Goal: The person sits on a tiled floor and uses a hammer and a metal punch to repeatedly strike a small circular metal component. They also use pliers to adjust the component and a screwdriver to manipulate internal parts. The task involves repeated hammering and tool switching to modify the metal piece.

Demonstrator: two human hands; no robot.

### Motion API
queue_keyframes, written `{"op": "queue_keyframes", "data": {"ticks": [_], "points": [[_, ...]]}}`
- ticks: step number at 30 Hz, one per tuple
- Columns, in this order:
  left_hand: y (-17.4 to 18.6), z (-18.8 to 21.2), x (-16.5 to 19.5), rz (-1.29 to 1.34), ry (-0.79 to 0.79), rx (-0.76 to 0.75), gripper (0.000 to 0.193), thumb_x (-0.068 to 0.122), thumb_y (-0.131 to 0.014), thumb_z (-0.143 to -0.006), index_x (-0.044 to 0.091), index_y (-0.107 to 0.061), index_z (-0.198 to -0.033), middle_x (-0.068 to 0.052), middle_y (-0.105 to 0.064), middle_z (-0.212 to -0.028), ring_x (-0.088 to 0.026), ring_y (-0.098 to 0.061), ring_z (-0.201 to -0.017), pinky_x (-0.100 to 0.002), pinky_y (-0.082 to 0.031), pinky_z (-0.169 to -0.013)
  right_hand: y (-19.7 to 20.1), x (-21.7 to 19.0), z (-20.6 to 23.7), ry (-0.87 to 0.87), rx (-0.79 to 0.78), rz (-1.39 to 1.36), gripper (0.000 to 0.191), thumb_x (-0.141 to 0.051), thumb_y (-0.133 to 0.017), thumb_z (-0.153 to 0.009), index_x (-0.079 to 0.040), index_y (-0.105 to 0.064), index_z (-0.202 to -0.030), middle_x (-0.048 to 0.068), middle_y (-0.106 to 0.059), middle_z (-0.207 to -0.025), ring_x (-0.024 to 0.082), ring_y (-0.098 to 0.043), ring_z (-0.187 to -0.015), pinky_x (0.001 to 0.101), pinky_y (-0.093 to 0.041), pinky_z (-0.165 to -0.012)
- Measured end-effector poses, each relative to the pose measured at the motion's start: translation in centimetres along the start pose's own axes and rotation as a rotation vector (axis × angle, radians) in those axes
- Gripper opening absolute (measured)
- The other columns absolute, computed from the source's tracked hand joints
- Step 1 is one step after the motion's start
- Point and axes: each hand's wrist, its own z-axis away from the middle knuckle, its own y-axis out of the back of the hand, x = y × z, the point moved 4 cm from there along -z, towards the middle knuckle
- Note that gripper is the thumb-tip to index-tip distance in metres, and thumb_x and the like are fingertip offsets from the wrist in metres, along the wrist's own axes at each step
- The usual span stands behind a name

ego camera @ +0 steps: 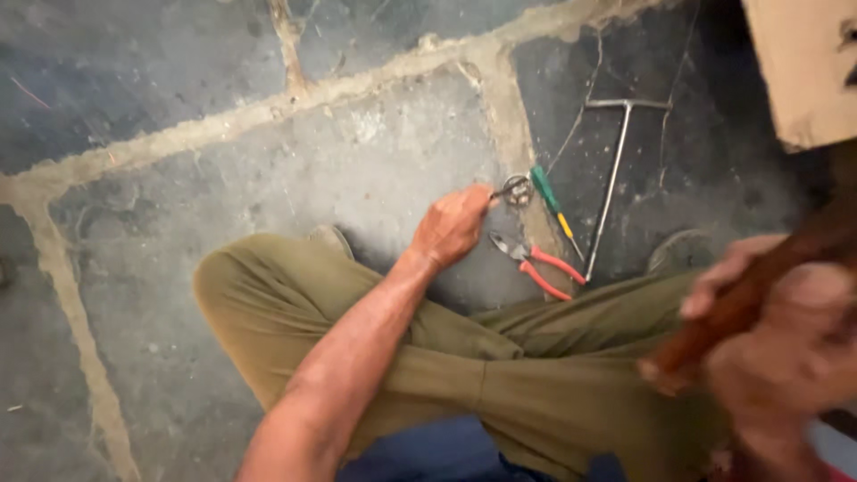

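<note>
Ring (517, 190) at left hand (453, 226) fingertips, pliers (537, 261) beside

Small round metal ring (517, 190) on stone floor, pinched at fingertips, brown wooden handle (759, 290), tilted, gripped.

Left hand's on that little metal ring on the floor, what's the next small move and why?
Probably lift the metal ring clear: the left hand already pinches at its edge, while the right hand is busy gripping a brown wooden handle.
</note>
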Motion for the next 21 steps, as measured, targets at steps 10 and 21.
{"op": "queue_keyframes", "data": {"ticks": [10, 21], "points": [[0.7, -0.6, 0.3, 0.058, 0.152, 0.007, 0.011, 0.016, -0.056, -0.107, 0.005, -0.059, -0.107, -0.02, -0.068, -0.09, -0.042, -0.069, -0.088, -0.048, -0.053, -0.072, -2.4, 1.2, 0.9, -0.278, -0.043, -0.367, 0.05, -0.022, -0.054, -0.112, -0.004, -0.044, -0.157, 0.004, -0.059, -0.079, 0.009, -0.056, -0.058, 0.0255, -0.047, -0.052], [2.9, -1.7, 0.9, 0.627, 0.42, 0.267, 0.03, 0.024, -0.045, -0.113, 0.0, -0.063, -0.107, -0.012, -0.076, -0.1, -0.022, -0.078, -0.095, -0.034, -0.063, -0.085, -5.0, 5.7, 4.6, -0.439, 0.04, -0.652, 0.047, -0.024, -0.053, -0.111, -0.004, -0.045, -0.152, 0.006, -0.06, -0.077, 0.011, -0.055, -0.054, 0.0267, -0.047, -0.048]]}}
